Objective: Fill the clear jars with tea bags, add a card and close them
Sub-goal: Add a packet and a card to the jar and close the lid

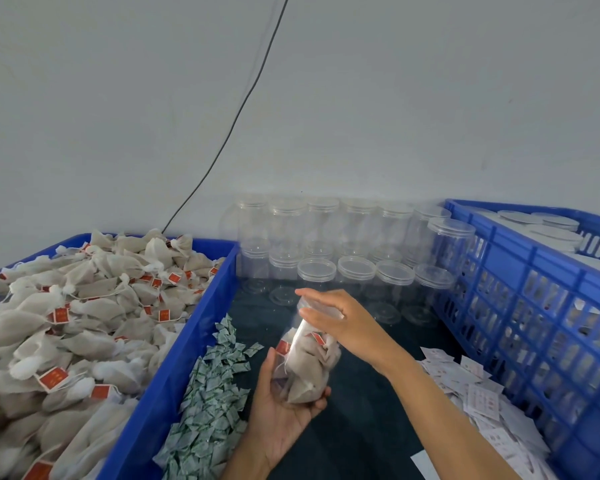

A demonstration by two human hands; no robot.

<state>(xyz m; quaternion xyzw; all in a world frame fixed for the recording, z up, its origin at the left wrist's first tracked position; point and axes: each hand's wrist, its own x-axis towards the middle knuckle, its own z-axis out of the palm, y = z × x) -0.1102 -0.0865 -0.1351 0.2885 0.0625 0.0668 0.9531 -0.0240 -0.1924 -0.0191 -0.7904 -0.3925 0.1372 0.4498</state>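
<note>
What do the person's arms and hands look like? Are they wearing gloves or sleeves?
No gloves and no sleeves show. The left hand and the right hand are both bare, and both forearms are bare as far as the picture reaches. I can see no rings, watch or bracelets. The fingernails look short and plain.

Dark table top [371, 403]: bin of tea bags [174, 368] at nine o'clock, empty jars [347, 258] at twelve, crate [534, 306] at three, sachets [208, 403] and cards [478, 400] between
</note>
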